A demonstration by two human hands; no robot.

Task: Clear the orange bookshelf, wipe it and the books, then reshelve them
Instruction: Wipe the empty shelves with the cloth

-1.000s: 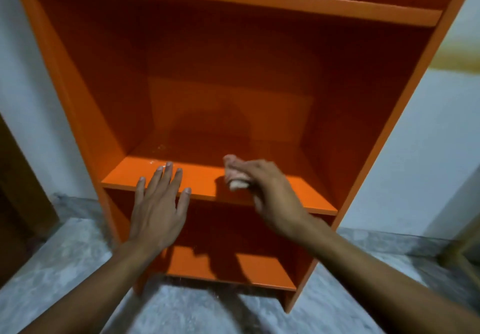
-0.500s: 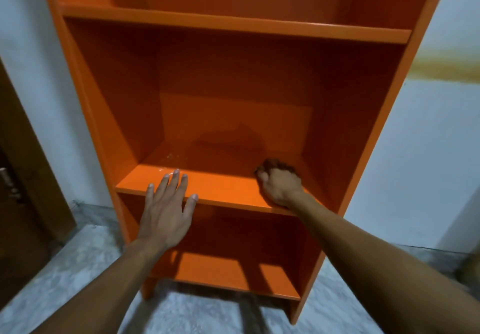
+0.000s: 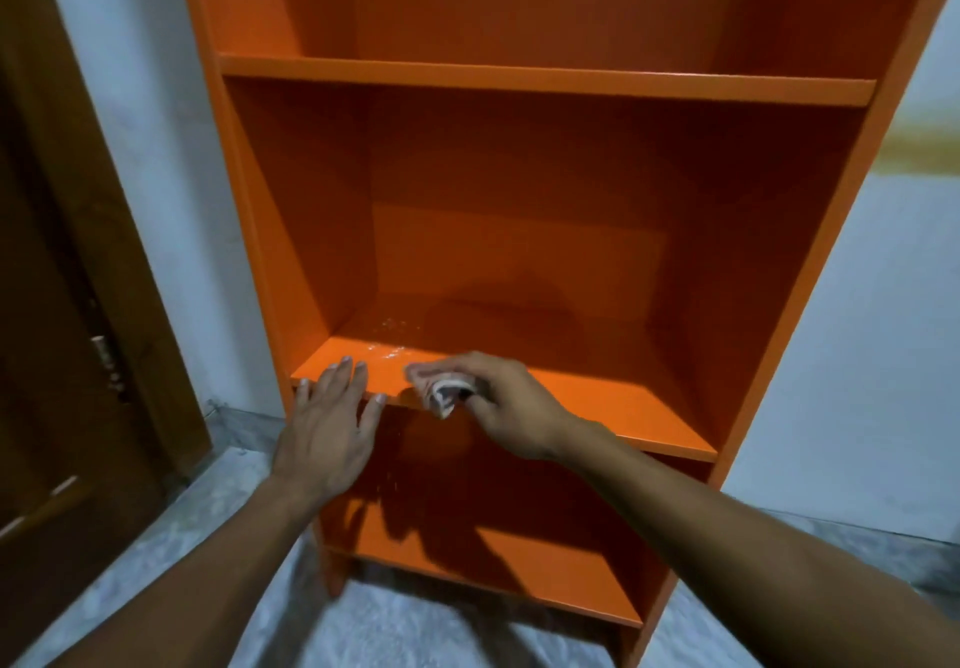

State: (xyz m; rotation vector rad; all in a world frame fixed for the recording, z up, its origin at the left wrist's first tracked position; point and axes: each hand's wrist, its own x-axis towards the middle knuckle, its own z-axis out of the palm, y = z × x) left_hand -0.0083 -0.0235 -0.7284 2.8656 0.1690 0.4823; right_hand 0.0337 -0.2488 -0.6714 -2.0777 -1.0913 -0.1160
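Note:
The orange bookshelf (image 3: 545,80) fills the view, and no books show on its shelves. My right hand (image 3: 506,402) is closed around a bunched pinkish-white cloth (image 3: 441,392) at the front edge of the middle shelf board (image 3: 623,407). My left hand (image 3: 332,423) lies flat with fingers spread, fingertips on the same board's front left edge, just left of the cloth. Small pale specks or droplets (image 3: 397,332) sit on the board behind the hands. No books are in view.
A dark brown wooden door (image 3: 67,329) stands at the left, beside a white wall (image 3: 156,174). The right wall (image 3: 883,329) bears a yellowish stain (image 3: 930,153). The bookshelf stands on a grey marbled floor (image 3: 405,626). A lower shelf (image 3: 561,574) lies below the hands.
My right hand has swept the cloth from deeper on the right of the shelf back to the front edge near my left hand. The view has tilted up and right.

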